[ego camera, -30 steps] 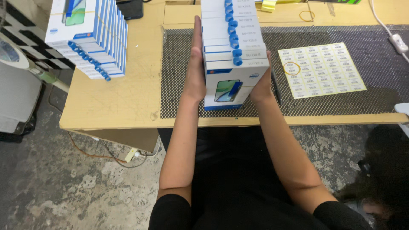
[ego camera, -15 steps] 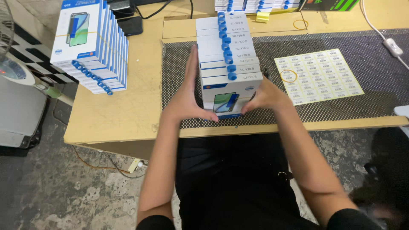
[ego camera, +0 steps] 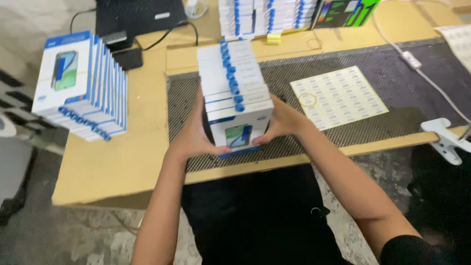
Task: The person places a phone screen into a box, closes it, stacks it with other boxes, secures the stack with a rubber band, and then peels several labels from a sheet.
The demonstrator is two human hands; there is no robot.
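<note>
squeezing the row of white boxes (ego camera: 235,91) from both sides, left hand (ego camera: 192,140) and right hand (ego camera: 283,122) pressing flat, grip tight, keeping boxes straight on the bench (ego camera: 122,162).

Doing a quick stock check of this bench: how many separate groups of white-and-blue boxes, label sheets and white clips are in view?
Groups of white-and-blue boxes: 3, the row held by both hands, the left row, the far stacks
Label sheets: 2
White clips: 1
Total: 6

Two bare hands, left hand (ego camera: 194,137) and right hand (ego camera: 282,120), press one row of white-and-blue cardboard phone boxes (ego camera: 235,88) between their fingers; roughly nine boxes. One similar stack (ego camera: 81,86) left of the fingers, one white label sheet (ego camera: 338,95) right.
</note>
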